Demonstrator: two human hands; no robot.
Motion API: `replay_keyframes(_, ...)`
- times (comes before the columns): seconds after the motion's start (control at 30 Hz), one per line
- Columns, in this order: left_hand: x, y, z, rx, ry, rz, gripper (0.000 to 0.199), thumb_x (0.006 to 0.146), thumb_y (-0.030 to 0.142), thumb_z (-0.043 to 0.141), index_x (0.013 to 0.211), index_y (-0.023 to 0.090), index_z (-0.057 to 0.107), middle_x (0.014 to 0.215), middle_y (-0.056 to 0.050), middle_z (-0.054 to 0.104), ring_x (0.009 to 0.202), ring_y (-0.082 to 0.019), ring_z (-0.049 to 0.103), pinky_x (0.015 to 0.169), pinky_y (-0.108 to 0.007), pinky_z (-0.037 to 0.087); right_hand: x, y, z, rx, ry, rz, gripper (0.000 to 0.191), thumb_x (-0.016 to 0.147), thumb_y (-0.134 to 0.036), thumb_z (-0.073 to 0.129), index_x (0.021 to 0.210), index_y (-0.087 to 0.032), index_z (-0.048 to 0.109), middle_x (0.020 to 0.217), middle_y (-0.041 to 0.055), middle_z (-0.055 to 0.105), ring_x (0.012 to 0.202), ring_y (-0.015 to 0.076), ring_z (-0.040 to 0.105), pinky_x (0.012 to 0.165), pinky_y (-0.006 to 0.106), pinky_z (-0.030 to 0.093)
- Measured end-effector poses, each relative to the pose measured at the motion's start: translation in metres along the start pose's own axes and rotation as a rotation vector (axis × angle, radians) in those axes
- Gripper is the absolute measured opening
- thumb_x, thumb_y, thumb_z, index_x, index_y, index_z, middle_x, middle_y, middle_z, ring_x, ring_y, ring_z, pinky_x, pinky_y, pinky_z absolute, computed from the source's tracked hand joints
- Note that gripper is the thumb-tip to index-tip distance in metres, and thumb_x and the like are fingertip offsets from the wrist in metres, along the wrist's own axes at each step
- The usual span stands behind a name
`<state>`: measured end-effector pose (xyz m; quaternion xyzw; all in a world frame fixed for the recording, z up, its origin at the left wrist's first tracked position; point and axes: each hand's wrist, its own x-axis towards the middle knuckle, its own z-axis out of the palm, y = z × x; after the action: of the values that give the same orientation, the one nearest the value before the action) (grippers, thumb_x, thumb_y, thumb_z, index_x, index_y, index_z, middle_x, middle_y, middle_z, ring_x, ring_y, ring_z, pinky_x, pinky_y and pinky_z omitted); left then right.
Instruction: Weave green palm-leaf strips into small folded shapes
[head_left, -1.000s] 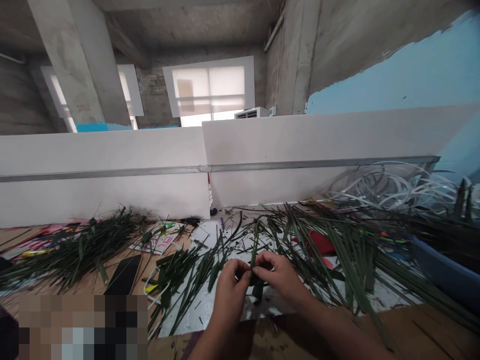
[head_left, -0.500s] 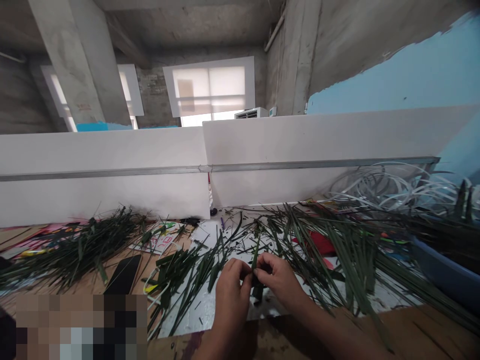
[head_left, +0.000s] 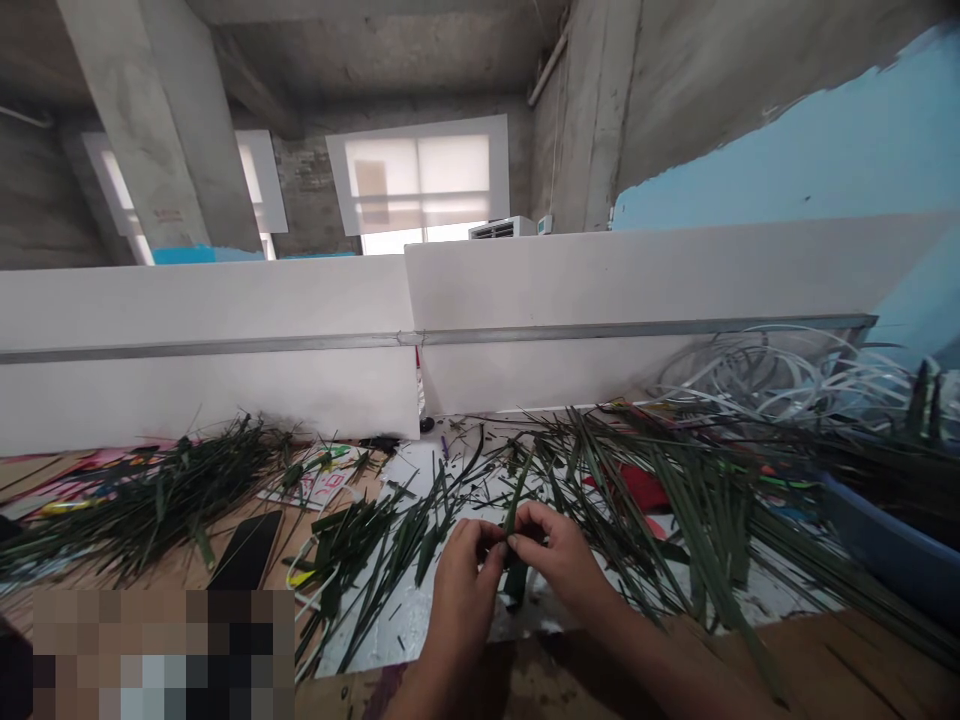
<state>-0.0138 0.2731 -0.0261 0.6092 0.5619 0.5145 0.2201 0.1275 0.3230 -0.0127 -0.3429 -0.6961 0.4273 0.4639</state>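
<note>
Both my hands meet over the white sheet (head_left: 420,615) at the front middle of the table. My left hand (head_left: 469,565) pinches a green leaf strip (head_left: 516,500) from the left, thumb against fingers. My right hand (head_left: 551,545) grips the same strip from the right, its thumb and forefinger close to the left thumb. One end of the strip points up and away between the hands; a wider dark green piece (head_left: 515,582) hangs below the fingers. The exact grip point is partly hidden by the fingertips.
Loose leaf strips (head_left: 409,530) lie left of my hands, with a longer bunch (head_left: 709,520) to the right. A dark pile (head_left: 202,480), a phone (head_left: 247,550), a red cloth-like piece (head_left: 641,487), a blue tub (head_left: 892,540) and coiled white strapping (head_left: 750,370) surround them. A white panel (head_left: 225,390) stands behind.
The strip's upper end now leans more to the right. My fingers have shifted slightly around it, and both hands keep their hold in nearly the same place.
</note>
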Motion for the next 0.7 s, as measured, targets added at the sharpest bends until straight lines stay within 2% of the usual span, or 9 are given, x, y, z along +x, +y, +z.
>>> replay_keyframes(0.17, -0.002, 0.006, -0.002, 0.104, 0.003, 0.056, 0.013, 0.086, 0.019, 0.052, 0.075, 0.021, 0.057, 0.083, -0.004, 0.061, 0.080, -0.021, 0.058, 0.074, -0.031, 0.043, -0.002, 0.006, 0.002, -0.054, 0.064, -0.050, 0.010, 0.073, -0.028, 0.056, 0.068, -0.021, 0.052, 0.067, -0.0019, 0.049, 0.065, 0.0167, 0.045, 0.061, 0.028, 0.037)
replay_keyframes(0.3, -0.004, 0.011, -0.002, 0.173, 0.005, 0.112, 0.013, 0.086, 0.018, 0.052, 0.075, 0.021, 0.058, 0.085, -0.006, 0.063, 0.082, -0.022, 0.058, 0.074, -0.033, 0.042, -0.004, 0.008, 0.002, -0.169, 0.173, -0.096, 0.009, 0.074, -0.026, 0.056, 0.068, -0.021, 0.052, 0.068, -0.0007, 0.052, 0.066, 0.0176, 0.047, 0.060, 0.028, 0.036)
replay_keyframes(0.43, -0.006, 0.013, -0.001, 0.189, -0.001, 0.141, 0.015, 0.088, 0.020, 0.051, 0.075, 0.022, 0.059, 0.084, -0.006, 0.063, 0.080, -0.022, 0.058, 0.073, -0.033, 0.042, -0.006, 0.007, 0.002, -0.202, 0.211, -0.125, 0.008, 0.075, -0.024, 0.055, 0.068, -0.022, 0.053, 0.070, 0.0003, 0.054, 0.068, 0.0187, 0.050, 0.060, 0.028, 0.037)
replay_keyframes(0.53, -0.007, 0.015, 0.001, 0.206, -0.029, 0.147, 0.014, 0.088, 0.019, 0.052, 0.076, 0.022, 0.059, 0.085, -0.006, 0.063, 0.082, -0.023, 0.058, 0.073, -0.033, 0.042, -0.004, 0.006, 0.001, -0.148, 0.249, -0.104, 0.008, 0.075, -0.026, 0.057, 0.069, -0.022, 0.053, 0.069, -0.0001, 0.054, 0.068, 0.0189, 0.050, 0.060, 0.029, 0.039)
replay_keyframes(0.7, -0.011, 0.017, 0.006, 0.169, -0.072, 0.122, 0.011, 0.087, 0.018, 0.053, 0.079, 0.022, 0.059, 0.088, -0.007, 0.064, 0.085, -0.024, 0.059, 0.076, -0.033, 0.042, 0.004, 0.003, -0.005, 0.073, 0.303, 0.009, 0.016, 0.072, -0.036, 0.061, 0.070, -0.023, 0.053, 0.063, -0.0035, 0.048, 0.059, 0.0169, 0.044, 0.056, 0.029, 0.039)
